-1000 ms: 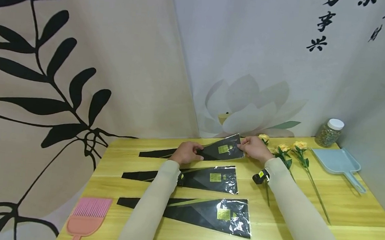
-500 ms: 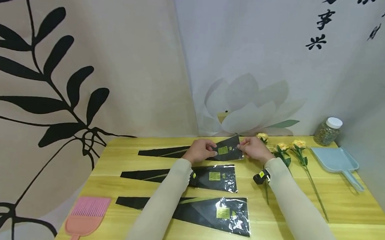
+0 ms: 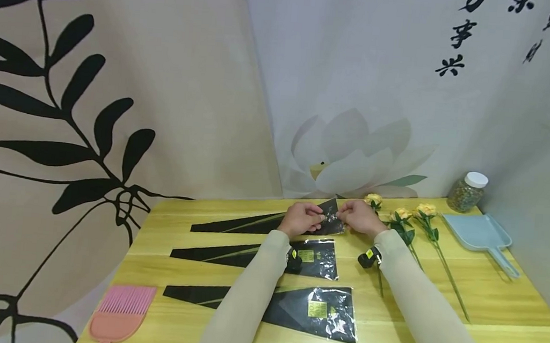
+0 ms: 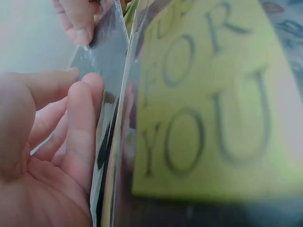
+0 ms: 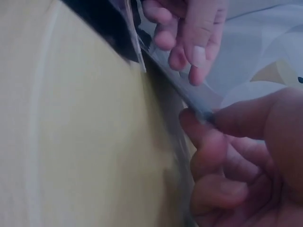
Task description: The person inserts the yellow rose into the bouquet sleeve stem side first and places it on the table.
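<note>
A black plastic bouquet sleeve [image 3: 256, 225] lies in the back row on the table. My right hand [image 3: 360, 217] pinches its wide right end between thumb and index finger. Over the same end, my left hand [image 3: 302, 218] holds its thumb and fingers loosely bent, fingertips right by the film [image 4: 106, 42] in the left wrist view. Gold "FOR YOU" print [image 4: 199, 99] fills much of that view. Two more sleeves, a middle sleeve [image 3: 236, 253] and a front sleeve [image 3: 312, 309], lie nearer me, partly hidden under my left forearm.
Yellow artificial roses [image 3: 426, 210] with long stems lie to the right, one partly behind my right arm. Beyond are a light-blue dustpan [image 3: 479, 231] and a white-lidded jar [image 3: 466, 193]. A pink brush [image 3: 123, 313] lies front left. The wall stands behind the table [image 3: 500, 329].
My left hand has slid right along the back sleeve towards its wide end, near my right hand. The right hand keeps its pinch there and has shifted slightly left.
</note>
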Available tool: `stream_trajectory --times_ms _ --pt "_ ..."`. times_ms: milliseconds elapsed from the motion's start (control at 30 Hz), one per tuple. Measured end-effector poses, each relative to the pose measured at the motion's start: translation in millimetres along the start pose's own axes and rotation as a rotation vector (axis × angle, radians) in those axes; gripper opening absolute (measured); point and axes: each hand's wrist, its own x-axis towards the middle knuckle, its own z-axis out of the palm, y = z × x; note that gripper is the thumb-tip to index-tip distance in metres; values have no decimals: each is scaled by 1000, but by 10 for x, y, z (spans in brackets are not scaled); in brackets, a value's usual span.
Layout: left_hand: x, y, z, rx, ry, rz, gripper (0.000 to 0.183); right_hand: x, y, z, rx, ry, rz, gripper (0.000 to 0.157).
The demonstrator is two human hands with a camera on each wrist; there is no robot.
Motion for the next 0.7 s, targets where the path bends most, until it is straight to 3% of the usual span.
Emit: stream_trajectory --times_ms 133,400,700 --pt "-5 10 30 -44 -8 -25 19 14 -1 13 17 -3 6 21" --pt "21 11 60 -1 -38 -54 19 6 -74 50 -18 -1 -5 24" --pt "61 36 102 -130 -15 -89 22 21 -80 108 -46 41 24 22"
